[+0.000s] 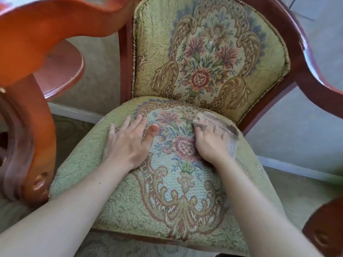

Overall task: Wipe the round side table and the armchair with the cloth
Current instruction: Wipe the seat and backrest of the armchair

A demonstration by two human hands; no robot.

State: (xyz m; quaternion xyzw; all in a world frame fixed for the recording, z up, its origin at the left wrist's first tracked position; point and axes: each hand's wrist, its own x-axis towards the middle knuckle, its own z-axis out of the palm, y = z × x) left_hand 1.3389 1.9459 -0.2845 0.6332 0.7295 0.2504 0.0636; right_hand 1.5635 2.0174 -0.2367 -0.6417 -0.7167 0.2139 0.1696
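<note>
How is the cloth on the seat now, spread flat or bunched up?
Bunched up: the cloth lies crumpled in folds, gripped by the right hand on the seat.

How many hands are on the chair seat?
2. The left hand lies flat on the seat; the right hand holds the cloth against it, nearer the backrest.

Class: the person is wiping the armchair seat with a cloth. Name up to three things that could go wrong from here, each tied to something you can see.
1. The cloth is bunched under the right hand, so each pass may cover only a narrow strip of the seat.
2. The left hand lies flat on the seat; that patch could go unwiped.
3. The armrest stands close to the left of the seat; a wide sweep might strike it.
</note>
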